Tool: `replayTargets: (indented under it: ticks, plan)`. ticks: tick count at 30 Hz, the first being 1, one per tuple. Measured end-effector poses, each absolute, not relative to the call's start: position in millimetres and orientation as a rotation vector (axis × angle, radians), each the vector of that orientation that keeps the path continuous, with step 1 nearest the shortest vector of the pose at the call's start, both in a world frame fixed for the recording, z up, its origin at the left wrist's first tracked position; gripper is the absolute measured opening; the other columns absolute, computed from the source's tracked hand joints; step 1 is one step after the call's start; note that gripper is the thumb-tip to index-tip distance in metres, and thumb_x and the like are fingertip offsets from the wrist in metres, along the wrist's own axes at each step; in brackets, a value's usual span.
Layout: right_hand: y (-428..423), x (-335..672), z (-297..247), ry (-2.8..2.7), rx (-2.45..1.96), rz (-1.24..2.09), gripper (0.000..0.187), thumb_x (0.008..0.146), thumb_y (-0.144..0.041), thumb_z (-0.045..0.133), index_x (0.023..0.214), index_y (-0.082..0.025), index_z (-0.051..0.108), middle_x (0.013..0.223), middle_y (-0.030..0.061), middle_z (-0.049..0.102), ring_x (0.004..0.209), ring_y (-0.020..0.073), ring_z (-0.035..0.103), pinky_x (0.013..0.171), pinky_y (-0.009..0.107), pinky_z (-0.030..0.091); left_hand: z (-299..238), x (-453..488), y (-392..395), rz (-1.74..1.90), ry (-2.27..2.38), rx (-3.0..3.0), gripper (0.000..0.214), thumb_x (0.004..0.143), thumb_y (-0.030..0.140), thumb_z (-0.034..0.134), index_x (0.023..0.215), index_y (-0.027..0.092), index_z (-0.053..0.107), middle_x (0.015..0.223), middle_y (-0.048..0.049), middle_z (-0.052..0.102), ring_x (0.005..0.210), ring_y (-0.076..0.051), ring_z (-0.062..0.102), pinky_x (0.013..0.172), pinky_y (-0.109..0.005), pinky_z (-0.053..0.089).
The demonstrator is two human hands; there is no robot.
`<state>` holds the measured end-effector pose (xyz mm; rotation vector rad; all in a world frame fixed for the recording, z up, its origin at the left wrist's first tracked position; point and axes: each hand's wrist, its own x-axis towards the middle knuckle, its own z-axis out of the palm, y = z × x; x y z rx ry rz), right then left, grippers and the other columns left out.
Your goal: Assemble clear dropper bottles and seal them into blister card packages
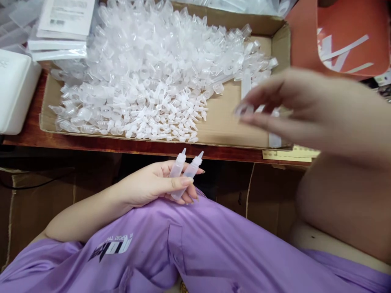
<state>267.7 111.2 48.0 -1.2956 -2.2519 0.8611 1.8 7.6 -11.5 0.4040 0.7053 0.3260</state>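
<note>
My left hand (pixel 159 183) rests on my lap, closed around two small clear plastic dropper bottles (pixel 185 171) whose capped tips point up. My right hand (pixel 284 112) hovers blurred over the right end of a flat cardboard tray (pixel 232 126); its fingers are pinched together near something small and clear that I cannot make out. The tray holds a big heap of clear plastic bottles and white nozzle tips (pixel 152 77).
The tray sits on a red-brown wooden table edge (pixel 91 143). A white box (pixel 15 89) stands at the left, packets of clear bags (pixel 61 28) behind it. A red object (pixel 351 36) lies at the top right. Cardboard boxes (pixel 265 195) stand under the table.
</note>
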Motion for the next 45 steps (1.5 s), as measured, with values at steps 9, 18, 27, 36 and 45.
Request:
replayTargets:
  ticks: [9,18,27,36,45]
  plan:
    - [75,244,56,-2.513,-0.76,1.32,0.016,0.091,-0.028,0.062,0.096,-0.026,0.077,0.089,0.0008,0.076,0.078,0.0151,0.07,0.064,0.024,0.054,-1,8,12,0.21,0.738,0.548,0.019,0.084,0.032,0.076,0.085,0.014,0.069,0.067,0.0009,0.064,0.065,-0.009,0.057,0.071,-0.024,0.049]
    - [81,241,53,-2.279,-0.771,1.551,0.012,0.081,-0.018,0.074,0.085,-0.028,0.078,0.085,-0.0036,0.076,0.079,0.0114,0.071,0.067,0.02,0.056,-5,6,12,0.213,0.697,0.523,0.026,0.08,0.037,0.08,0.073,0.013,0.071,0.07,-0.0021,0.067,0.065,-0.01,0.062,0.071,-0.024,0.052]
    - [49,250,42,-1.92,-1.089,1.232,0.028,0.086,-0.021,0.071,0.111,-0.034,0.074,0.091,-0.0042,0.071,0.082,0.0095,0.066,0.07,0.022,0.054,2,10,14,0.406,0.656,0.127,0.016,0.091,0.026,0.067,0.101,0.015,0.073,0.083,-0.0061,0.078,0.076,-0.018,0.077,0.068,-0.024,0.061]
    - [11,230,3,-1.271,-1.027,1.162,0.016,0.089,-0.033,0.071,0.105,-0.034,0.076,0.093,-0.0017,0.073,0.074,0.0116,0.067,0.069,0.024,0.059,12,20,13,0.496,0.805,0.113,0.021,0.098,0.024,0.05,0.101,0.013,0.068,0.085,-0.0067,0.077,0.077,-0.017,0.076,0.066,-0.023,0.059]
    - [-6,232,1,-1.306,-1.171,1.006,0.031,0.082,-0.013,0.077,0.105,-0.033,0.074,0.095,-0.0043,0.073,0.085,0.0104,0.07,0.077,0.023,0.059,12,23,8,0.594,0.778,0.171,0.018,0.099,0.024,0.053,0.1,0.016,0.068,0.089,-0.0045,0.08,0.082,-0.016,0.077,0.071,-0.024,0.06]
